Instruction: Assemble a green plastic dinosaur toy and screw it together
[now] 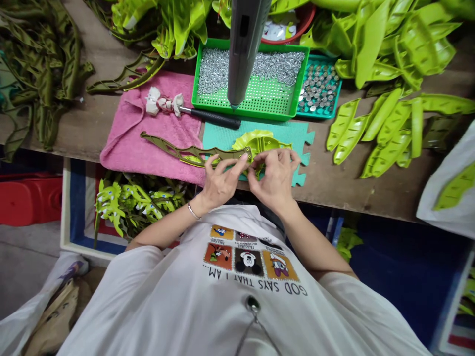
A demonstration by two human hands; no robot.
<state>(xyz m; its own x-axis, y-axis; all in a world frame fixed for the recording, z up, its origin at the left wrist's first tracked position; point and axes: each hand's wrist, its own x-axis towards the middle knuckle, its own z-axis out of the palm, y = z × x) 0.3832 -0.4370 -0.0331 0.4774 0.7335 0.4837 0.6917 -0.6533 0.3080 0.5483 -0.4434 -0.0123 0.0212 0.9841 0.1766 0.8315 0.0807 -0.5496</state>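
Note:
A long dark olive plastic piece (185,150) with cut-outs reaches from the pink cloth (163,165) onto the teal foam mat (218,133). My left hand (221,184) lies on its right part, fingers bent round it. Beyond my fingers, a bright lime plastic part (256,140) rests on the mat and joins or overlaps the olive piece. My right hand (273,177) is at the lime part, thumb and forefinger pinched by the olive piece's right end; whatever sits between those fingertips is too small to make out. Two small brass-coloured dots show on the olive end.
A green tray of metal screws (211,69) and a teal tray of round metal pieces (321,86) stand behind. A grey post (243,54) overhangs the mat. A hammer (211,117) lies left. Lime parts (389,118) and olive parts (44,74) are heaped at the sides.

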